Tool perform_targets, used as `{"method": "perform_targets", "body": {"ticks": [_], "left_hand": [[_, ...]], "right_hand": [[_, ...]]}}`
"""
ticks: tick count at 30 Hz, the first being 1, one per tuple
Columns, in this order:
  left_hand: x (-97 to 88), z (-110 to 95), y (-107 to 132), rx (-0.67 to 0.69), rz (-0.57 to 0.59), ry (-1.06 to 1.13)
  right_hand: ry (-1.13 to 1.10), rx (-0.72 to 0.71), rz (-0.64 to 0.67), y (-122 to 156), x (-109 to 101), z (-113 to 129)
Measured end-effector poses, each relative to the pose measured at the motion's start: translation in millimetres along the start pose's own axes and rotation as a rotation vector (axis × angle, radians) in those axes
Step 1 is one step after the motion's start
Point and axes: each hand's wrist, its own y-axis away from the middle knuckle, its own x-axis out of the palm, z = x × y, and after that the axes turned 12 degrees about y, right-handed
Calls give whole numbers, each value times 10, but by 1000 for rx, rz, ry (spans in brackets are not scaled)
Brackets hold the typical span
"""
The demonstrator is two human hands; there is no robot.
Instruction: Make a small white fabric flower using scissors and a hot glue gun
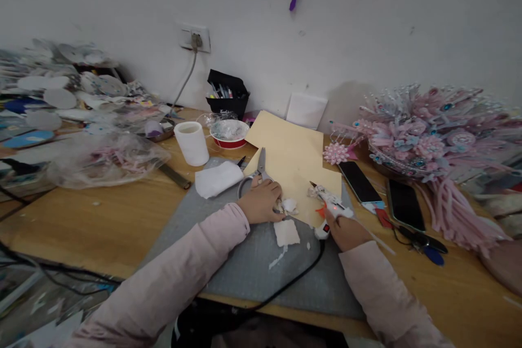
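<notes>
The right hand (348, 231) is wrapped round a white, orange-triggered glue gun (337, 204); at its nine o'clock, the left hand (261, 201), grip unclear, nears a small crumpled white piece (289, 206). Work seems underway: an off-white, rough-edged square (287, 232) lies separate at the left hand's five o'clock; what remains cannot be told.

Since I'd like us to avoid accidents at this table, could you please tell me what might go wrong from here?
The glue gun in the right hand shows a red light, so its tip may be hot and could drip onto the yellow paper. Its black cord crosses the grey mat and might snag, jerking the gun. The scissors lie right at the left hand, so a careless shift could knock them.
</notes>
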Motion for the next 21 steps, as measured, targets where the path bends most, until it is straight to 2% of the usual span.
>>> {"method": "perform_targets", "body": {"ticks": [3, 5, 6, 9, 11, 14, 17, 21], "left_hand": [[-28, 5, 0, -3, -2, -8], [-58, 2, -2, -3, -13, -5], [-76, -3, -4, -2, -23, 4], [-127, -43, -12, 16, -83, 65], [-148, -90, -15, 25, -130, 154], [-152, -174, -9, 10, -153, 384], [-137, -244, 10, -13, -116, 596], [-110, -291, 23, -30, -55, 738]], "right_hand": [[8, 4, 71, -45, -100, 37], [-109, -20, 13, -43, -119, 15], [-220, -32, -39, -35, -121, -3], [-735, -123, -141, -2, -149, -17], [-1026, -208, -127, 4, -205, 48], [-1296, -261, -78, -28, -303, 249], [-1288, -238, -72, -72, -330, 466], [-1386, -221, -108, -84, -248, 620]]}}
